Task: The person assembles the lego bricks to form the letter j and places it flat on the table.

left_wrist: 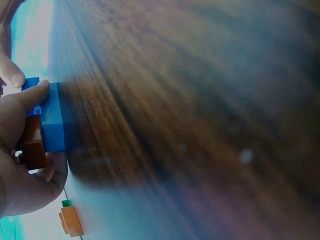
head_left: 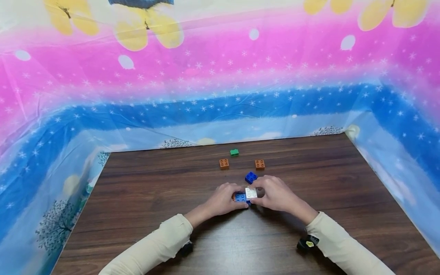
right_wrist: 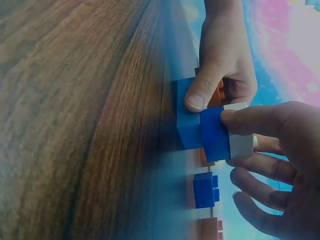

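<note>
A small build of toy building bricks stands on the table between the hands. Its lowest piece is a blue brick (right_wrist: 186, 120); an orange brick (left_wrist: 33, 145) and a dark blue brick (right_wrist: 215, 137) sit on that. The left hand (head_left: 222, 199) grips the blue brick from the left, thumb along its near side. In the right hand (head_left: 276, 194) a white brick (head_left: 251, 193) is pinched between thumb and fingers. This white brick rests on or right against the top of the dark blue one; whether it is pressed fully down I cannot tell.
Just beyond the hands lies a loose dark blue brick (head_left: 251, 177). Farther back are an orange brick (head_left: 224, 164), a second orange brick (head_left: 259, 164) and a green brick (head_left: 234, 152). A patterned cloth (head_left: 213, 103) rises along the back and sides of the wooden table (head_left: 154, 183).
</note>
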Demonstrator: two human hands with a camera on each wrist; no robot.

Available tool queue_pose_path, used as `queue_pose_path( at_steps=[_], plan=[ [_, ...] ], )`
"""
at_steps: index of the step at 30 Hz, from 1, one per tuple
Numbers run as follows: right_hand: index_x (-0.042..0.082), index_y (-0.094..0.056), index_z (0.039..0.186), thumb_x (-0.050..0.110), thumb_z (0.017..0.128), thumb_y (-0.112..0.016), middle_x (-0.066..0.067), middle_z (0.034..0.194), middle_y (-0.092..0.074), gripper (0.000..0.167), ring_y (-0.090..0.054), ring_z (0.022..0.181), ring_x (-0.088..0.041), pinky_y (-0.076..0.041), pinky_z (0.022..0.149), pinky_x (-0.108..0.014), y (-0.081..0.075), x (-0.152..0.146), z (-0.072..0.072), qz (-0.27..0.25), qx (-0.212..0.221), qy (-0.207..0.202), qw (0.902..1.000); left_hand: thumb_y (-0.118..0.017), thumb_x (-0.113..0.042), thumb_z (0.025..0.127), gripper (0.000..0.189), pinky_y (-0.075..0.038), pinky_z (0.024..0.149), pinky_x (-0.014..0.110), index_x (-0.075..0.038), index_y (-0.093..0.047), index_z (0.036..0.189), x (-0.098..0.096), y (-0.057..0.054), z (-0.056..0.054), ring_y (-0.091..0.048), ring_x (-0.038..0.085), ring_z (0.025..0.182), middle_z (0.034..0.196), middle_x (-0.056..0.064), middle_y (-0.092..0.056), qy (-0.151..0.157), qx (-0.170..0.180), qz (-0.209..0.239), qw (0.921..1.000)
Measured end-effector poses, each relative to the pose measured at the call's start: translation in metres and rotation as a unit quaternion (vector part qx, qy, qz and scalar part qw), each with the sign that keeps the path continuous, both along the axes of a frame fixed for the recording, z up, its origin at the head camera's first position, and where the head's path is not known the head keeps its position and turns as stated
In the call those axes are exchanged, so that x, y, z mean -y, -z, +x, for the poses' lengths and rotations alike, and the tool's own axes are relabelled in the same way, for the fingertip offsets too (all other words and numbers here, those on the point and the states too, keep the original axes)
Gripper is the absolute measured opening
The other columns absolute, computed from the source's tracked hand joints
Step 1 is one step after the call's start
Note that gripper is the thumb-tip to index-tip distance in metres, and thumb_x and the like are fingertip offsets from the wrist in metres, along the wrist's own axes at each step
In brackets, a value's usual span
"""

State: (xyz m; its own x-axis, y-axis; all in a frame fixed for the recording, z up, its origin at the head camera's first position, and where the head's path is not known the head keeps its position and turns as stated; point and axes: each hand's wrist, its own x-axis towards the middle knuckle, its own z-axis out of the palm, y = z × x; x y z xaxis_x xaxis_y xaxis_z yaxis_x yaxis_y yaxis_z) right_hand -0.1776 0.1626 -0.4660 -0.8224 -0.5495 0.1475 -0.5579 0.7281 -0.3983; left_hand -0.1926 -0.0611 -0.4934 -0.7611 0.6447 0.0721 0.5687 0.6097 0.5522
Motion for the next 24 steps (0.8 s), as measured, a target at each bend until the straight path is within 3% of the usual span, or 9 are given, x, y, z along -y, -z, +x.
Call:
queue_pose_path(
  at_steps=[9, 18, 24],
  plan=[
    [0.016, -0.078, 0.108, 0.032, 0.083, -0.086, 0.003, 0.101, -0.075, 0.031, -0.062, 0.085, -0.011, -0.05, 0.072, -0.034, -0.0024, 0.0016, -0.0013, 0.023, -0.005, 0.0, 0.9997, -0.081, -0.039, 0.089, 0.04, -0.045, 0.074, 0.028, -0.013, -0.074, 0.119, -0.0004, -0.0001, -0.0001, -0.058, 0.007, 0.083, 0.099, -0.003, -0.072, -0.002, 0.001, -0.003, 1.0],
    [0.015, -0.078, 0.108, 0.031, 0.083, -0.087, 0.005, 0.094, -0.073, 0.031, -0.057, 0.074, -0.006, -0.047, 0.064, -0.026, -0.0039, 0.0012, -0.0027, 0.009, 0.022, -0.002, 0.9997, -0.081, -0.039, 0.089, 0.043, -0.046, 0.076, 0.029, -0.013, -0.074, 0.122, -0.0002, -0.0009, 0.0006, -0.058, 0.007, 0.082, 0.101, -0.003, -0.072, -0.003, 0.006, 0.0, 1.0],
    [0.015, -0.078, 0.109, 0.031, 0.082, -0.088, 0.003, 0.099, -0.075, 0.033, -0.059, 0.077, -0.006, -0.048, 0.065, -0.026, -0.0031, 0.0003, -0.0055, 0.0, 0.023, -0.006, 0.9997, -0.081, -0.039, 0.089, 0.044, -0.045, 0.074, 0.028, -0.013, -0.073, 0.124, 0.0002, -0.0007, 0.0005, -0.057, 0.007, 0.082, 0.101, -0.003, -0.073, -0.005, 0.008, -0.001, 1.0]
  ],
)
